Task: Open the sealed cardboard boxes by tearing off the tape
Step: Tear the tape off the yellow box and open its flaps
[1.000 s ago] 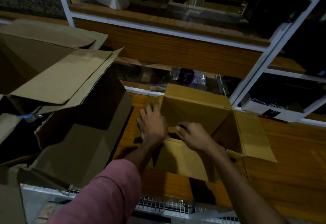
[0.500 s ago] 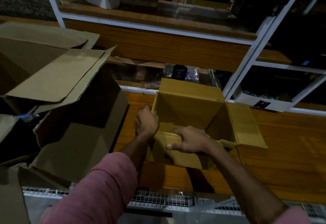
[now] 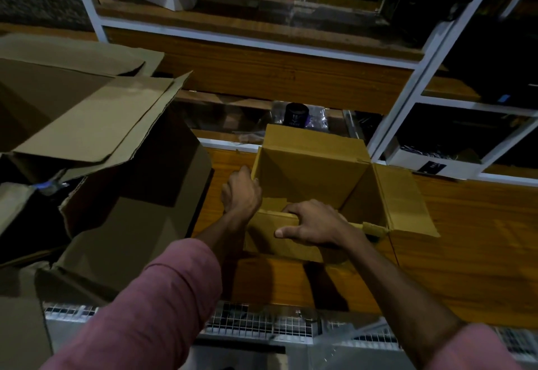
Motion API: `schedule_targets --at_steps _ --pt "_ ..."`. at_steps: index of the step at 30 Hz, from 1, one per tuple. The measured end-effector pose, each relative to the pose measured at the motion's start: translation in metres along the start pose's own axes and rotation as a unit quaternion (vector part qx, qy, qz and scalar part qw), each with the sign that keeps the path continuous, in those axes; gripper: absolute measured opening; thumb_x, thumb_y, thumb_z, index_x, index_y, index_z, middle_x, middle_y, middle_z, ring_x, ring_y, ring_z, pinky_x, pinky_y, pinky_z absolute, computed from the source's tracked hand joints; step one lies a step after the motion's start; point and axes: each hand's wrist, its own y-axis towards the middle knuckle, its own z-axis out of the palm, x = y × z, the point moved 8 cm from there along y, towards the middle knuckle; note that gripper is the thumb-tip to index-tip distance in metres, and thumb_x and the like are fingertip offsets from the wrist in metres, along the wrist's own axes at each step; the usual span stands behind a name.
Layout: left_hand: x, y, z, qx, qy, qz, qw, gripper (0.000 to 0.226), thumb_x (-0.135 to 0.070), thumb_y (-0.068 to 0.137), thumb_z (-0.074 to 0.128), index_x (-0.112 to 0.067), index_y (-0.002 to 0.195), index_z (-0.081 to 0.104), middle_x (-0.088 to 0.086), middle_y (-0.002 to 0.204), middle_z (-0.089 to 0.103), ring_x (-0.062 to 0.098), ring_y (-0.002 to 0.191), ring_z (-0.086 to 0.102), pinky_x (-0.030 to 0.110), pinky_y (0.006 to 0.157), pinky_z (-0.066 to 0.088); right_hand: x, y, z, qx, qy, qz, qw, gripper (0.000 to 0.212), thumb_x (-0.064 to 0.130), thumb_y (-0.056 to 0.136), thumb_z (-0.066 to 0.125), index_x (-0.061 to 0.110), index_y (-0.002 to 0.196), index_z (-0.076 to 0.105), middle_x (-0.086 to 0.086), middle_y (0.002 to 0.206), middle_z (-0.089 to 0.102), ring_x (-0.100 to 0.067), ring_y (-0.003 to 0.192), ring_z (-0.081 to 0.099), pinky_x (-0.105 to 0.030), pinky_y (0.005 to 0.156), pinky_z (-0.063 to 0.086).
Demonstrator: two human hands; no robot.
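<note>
A small cardboard box (image 3: 314, 183) is seen near the middle of a wooden tabletop (image 3: 465, 247), already standing open: its far flap is raised, its right flap (image 3: 407, 200) is folded outward and lies flat, and the near flap is turned down toward the person. The left hand (image 3: 241, 195) is held against the box's left wall, at the top edge; its fingers appear to be curled over that edge, though the fingertips are hidden behind the cardboard and the exact hold cannot be told. The right hand (image 3: 314, 224) is laid on the near flap, with the fingers bent over its upper edge into the opening and the thumb stretched out to the left along the flap's outer face, so that the flap is pinched between them.

No tape strip can be made out in the dim light; a short ragged scrap (image 3: 372, 227) is seen at the near right corner, just beside the right wrist, and may be a remnant. The near flap's long axis runs left to right, directly under the right hand, which is judged the nearer of the two for whatever is done next. A pile of larger opened cartons (image 3: 87, 125) lies to the left.
</note>
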Motion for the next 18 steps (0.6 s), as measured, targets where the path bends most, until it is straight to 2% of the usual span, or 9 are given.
schedule_targets --at_steps 3,6,8,10,13,15,18 --pt "-0.012 -0.011 -0.006 -0.018 0.028 0.057 0.998 0.022 -0.029 0.105 0.045 -0.014 0.118 0.055 0.006 0.116 0.057 0.019 0.097 0.053 0.031 0.076 0.038 0.0 0.0 0.001 -0.007 -0.012 0.001 1.0 0.054 0.074 0.083 0.057 0.031 0.115 0.066 0.01 0.102 0.072 -0.012 0.09 0.066 -0.034 0.073 0.051" --pt "-0.03 -0.029 -0.004 -0.05 0.088 0.193 0.976 0.029 -0.033 0.104 0.037 -0.017 0.124 0.052 0.005 0.123 0.055 0.019 0.112 0.05 0.033 0.092 0.04 -0.002 -0.001 -0.004 -0.055 -0.058 0.007 0.997 0.054 0.077 0.082 0.053 0.028 0.098 0.067 0.006 0.09 0.071 -0.016 0.087 0.065 -0.036 0.073 0.052" --pt "-0.038 -0.046 0.01 0.001 0.16 0.274 0.948 0.032 -0.038 0.102 0.03 -0.022 0.117 0.055 0.001 0.117 0.06 0.019 0.114 0.053 0.042 0.107 0.035 -0.002 -0.003 -0.008 -0.097 -0.095 0.015 0.991 0.052 0.074 0.086 0.051 0.024 0.097 0.065 0.001 0.09 0.07 -0.021 0.088 0.065 -0.037 0.072 0.05" --pt "-0.038 -0.066 0.026 0.057 0.197 0.333 0.92 0.041 -0.042 0.101 0.021 -0.026 0.111 0.057 -0.003 0.109 0.065 0.017 0.11 0.058 0.051 0.117 0.023 0.001 -0.005 -0.008 -0.114 -0.101 0.016 0.988 0.048 0.068 0.091 0.05 0.024 0.107 0.064 -0.002 0.097 0.071 -0.025 0.093 0.065 -0.04 0.073 0.048" --pt "-0.028 -0.077 0.03 0.063 0.229 0.372 0.897 0.052 -0.049 0.101 0.015 -0.025 0.119 0.058 -0.002 0.117 0.065 0.018 0.114 0.055 0.051 0.12 0.015 0.005 -0.011 -0.006 -0.085 -0.059 -0.012 0.995 0.041 0.067 0.091 0.052 0.031 0.11 0.06 0.003 0.099 0.07 -0.022 0.093 0.065 -0.038 0.07 0.047" --pt "-0.024 -0.076 0.032 0.074 0.263 0.382 0.883 0.051 -0.053 0.103 0.018 -0.026 0.124 0.056 -0.002 0.122 0.063 0.019 0.117 0.053 0.051 0.12 0.014 0.0 -0.02 -0.005 -0.067 -0.039 -0.029 0.997 0.038 0.063 0.091 0.057 0.034 0.116 0.057 0.007 0.107 0.067 -0.019 0.097 0.062 -0.035 0.067 0.04" --pt "-0.028 -0.075 0.032 0.086 0.252 0.365 0.892 0.042 -0.053 0.105 0.026 -0.027 0.12 0.056 -0.005 0.122 0.064 0.018 0.118 0.054 0.052 0.12 0.013 -0.022 -0.037 -0.004 -0.102 -0.08 0.001 0.992 0.023 0.05 0.096 0.056 0.035 0.112 0.054 0.01 0.107 0.065 -0.017 0.098 0.061 -0.034 0.068 0.04"
